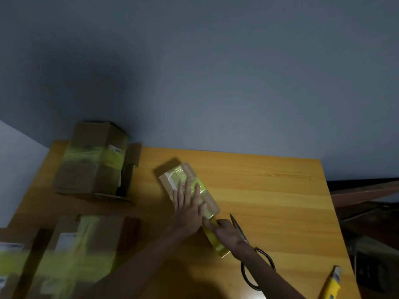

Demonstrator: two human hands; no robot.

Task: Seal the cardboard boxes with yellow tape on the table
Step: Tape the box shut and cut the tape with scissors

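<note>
A wooden table meets a blue-grey wall. At its centre, the small cardboard box is wrapped; the left hand presses flat on it with fingers straight, and the right hand at 5 o'clock grips the uncut yellow tape roll. The far box at 9 o'clock and the near box at 7 o'clock look already taped. Cutting probably remains, and scissors lie beside the right hand.

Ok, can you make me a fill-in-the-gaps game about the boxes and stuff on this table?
1. The left hand lies flat on the small box, which is wrapped in ____ tape.
2. The right hand grips the tape roll, and the scissors lie on the table beside the ____ arm.
3. The bigger boxes stand on the ____ side of the table.

Missing words: yellow; right; left.
</note>
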